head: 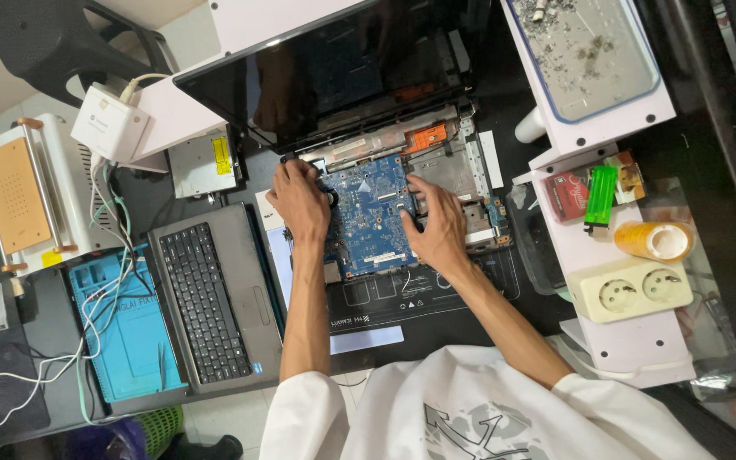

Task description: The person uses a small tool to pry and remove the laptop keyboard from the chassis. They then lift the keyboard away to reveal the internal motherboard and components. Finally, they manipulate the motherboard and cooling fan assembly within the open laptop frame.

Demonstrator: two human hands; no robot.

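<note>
An opened laptop lies on a dark work mat, its black screen (334, 72) tilted back. A blue motherboard (368, 213) sits in the laptop's base. My left hand (300, 200) grips the board's left edge, fingers curled over it. My right hand (436, 226) holds the board's right edge, next to the bare silver chassis (449, 170). Both forearms reach in from the bottom of the view.
The removed grey keyboard cover (210, 302) lies to the left, beside a blue mat (125, 332) with white cables. A white power adapter (111, 123), a silver drive (202, 162), a green lighter (600, 196), a tape roll (653, 240) and a double socket (632, 290) surround the work.
</note>
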